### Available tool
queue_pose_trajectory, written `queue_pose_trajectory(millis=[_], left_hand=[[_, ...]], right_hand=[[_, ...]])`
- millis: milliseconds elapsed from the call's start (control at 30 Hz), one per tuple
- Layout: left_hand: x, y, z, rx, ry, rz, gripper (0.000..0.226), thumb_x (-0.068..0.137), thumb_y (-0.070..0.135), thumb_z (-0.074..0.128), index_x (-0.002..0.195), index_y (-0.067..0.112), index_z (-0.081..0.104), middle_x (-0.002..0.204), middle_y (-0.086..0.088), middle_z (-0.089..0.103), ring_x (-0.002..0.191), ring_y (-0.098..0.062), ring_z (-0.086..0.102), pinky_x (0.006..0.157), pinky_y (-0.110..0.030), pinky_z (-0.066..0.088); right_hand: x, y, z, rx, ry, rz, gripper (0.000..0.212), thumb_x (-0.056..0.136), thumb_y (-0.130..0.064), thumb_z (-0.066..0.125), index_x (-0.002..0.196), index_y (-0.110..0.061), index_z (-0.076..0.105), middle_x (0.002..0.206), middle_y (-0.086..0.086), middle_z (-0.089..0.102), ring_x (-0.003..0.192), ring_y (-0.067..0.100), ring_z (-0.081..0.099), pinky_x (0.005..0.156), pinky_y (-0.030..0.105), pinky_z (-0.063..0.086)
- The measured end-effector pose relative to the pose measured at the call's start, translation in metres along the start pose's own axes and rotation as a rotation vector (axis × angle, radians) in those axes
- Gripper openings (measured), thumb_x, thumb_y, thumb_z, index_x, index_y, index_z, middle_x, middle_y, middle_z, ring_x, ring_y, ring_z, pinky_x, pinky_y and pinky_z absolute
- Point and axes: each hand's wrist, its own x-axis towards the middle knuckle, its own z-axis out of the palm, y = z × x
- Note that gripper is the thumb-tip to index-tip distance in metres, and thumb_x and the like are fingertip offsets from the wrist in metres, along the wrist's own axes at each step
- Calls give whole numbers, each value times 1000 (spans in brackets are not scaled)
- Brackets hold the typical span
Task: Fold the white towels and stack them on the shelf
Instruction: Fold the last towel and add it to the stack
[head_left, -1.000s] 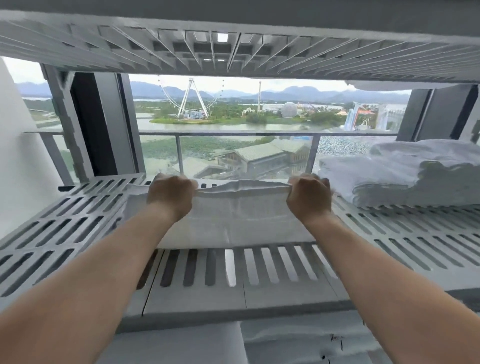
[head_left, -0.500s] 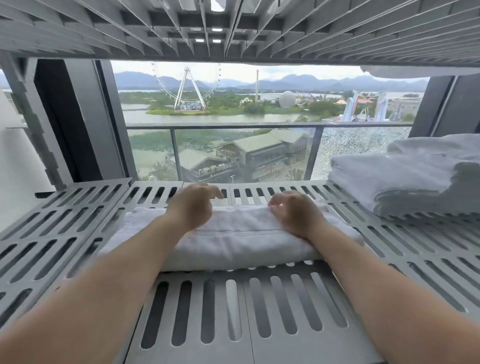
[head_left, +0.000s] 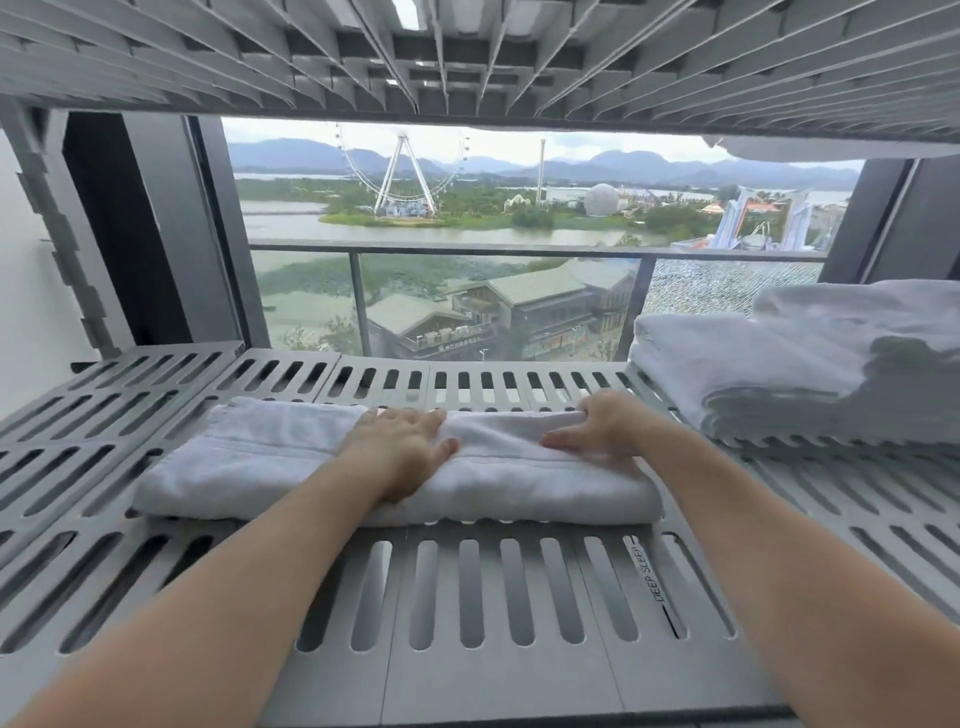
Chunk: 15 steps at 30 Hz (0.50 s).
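Grey slatted shelf (head_left: 493, 597) up front, window (head_left: 467, 291) behind it with a Ferris wheel (head_left: 402, 176) across the water. One folded towel (head_left: 249, 462) lies flat on the shelf, mid-left, long side toward us. Left hand (head_left: 400, 447) is on top of it, fingers straight, palm pressing down. Right hand (head_left: 602, 423) sits near the towel's far right corner, thumb laid along the top, fingers bent over the back edge. Pinching the cloth or only pushing? I cannot tell.

Looks like the placing step: towel down, being smoothed and squared. Next both hands need to lift off cleanly, without dragging the fold open, then on to another towel.

Count: two hands, one towel under them, one stack (head_left: 753, 364) to the right, well apart. At least two towels in it; the layers blur.
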Motion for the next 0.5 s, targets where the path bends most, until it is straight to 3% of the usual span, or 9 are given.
queue_pose_trajectory(millis=[67, 133, 233, 267, 367, 433, 500], left_hand=[[-3, 2, 0, -1, -5, -8, 70, 99, 66, 12, 160, 30, 13, 168, -1, 18, 154, -22, 16, 125, -48, 8], [-5, 3, 0, -3, -6, -20, 69, 99, 66, 11, 160, 32, 10, 168, 1, 15, 155, -19, 13, 125, -48, 6], [-7, 3, 2, -7, -5, -51, 68, 100, 65, 12, 160, 34, 10, 168, 3, 15, 155, -18, 13, 125, -48, 5], [-7, 4, 2, -6, -3, -58, 68, 100, 65, 12, 160, 34, 11, 168, 4, 16, 154, -17, 13, 125, -48, 6], [-5, 5, 3, -7, 12, -74, 66, 100, 65, 15, 159, 36, 15, 167, 5, 20, 153, -17, 18, 125, -47, 10], [-6, 4, 4, -32, 56, -66, 65, 100, 65, 22, 159, 37, 20, 165, 6, 27, 151, -17, 24, 124, -46, 16], [-11, 4, 5, -78, 180, -52, 63, 98, 63, 37, 155, 37, 30, 159, 4, 39, 144, -20, 39, 118, -45, 30]], right_hand=[[-3, 1, -2, 130, 34, -21, 59, 71, -74, 70, 80, -17, 63, 88, 2, 65, 87, 22, 62, 76, 33, 47], [-4, 5, -1, 408, 71, -25, 45, 72, -60, 79, 76, -18, 61, 86, 3, 65, 84, 19, 60, 73, 33, 46], [-11, 14, 2, 962, 108, 144, 45, 72, -39, 86, 98, -12, 61, 101, 4, 61, 91, 19, 60, 80, 37, 53], [-14, 17, 2, 1043, 125, 213, 51, 72, -38, 87, 103, -12, 58, 102, 3, 56, 88, 19, 59, 76, 34, 54], [-25, 25, -2, 1024, 119, 390, 67, 71, -47, 86, 109, 1, 59, 89, 7, 59, 61, 17, 55, 50, 27, 47], [-31, 26, -1, 1049, 96, 419, 61, 71, -51, 84, 102, -4, 60, 86, 8, 63, 63, 19, 60, 44, 23, 48], [-34, 21, 1, 980, 94, 391, 66, 73, -57, 80, 109, -5, 61, 95, 8, 66, 72, 22, 64, 45, 20, 45]])
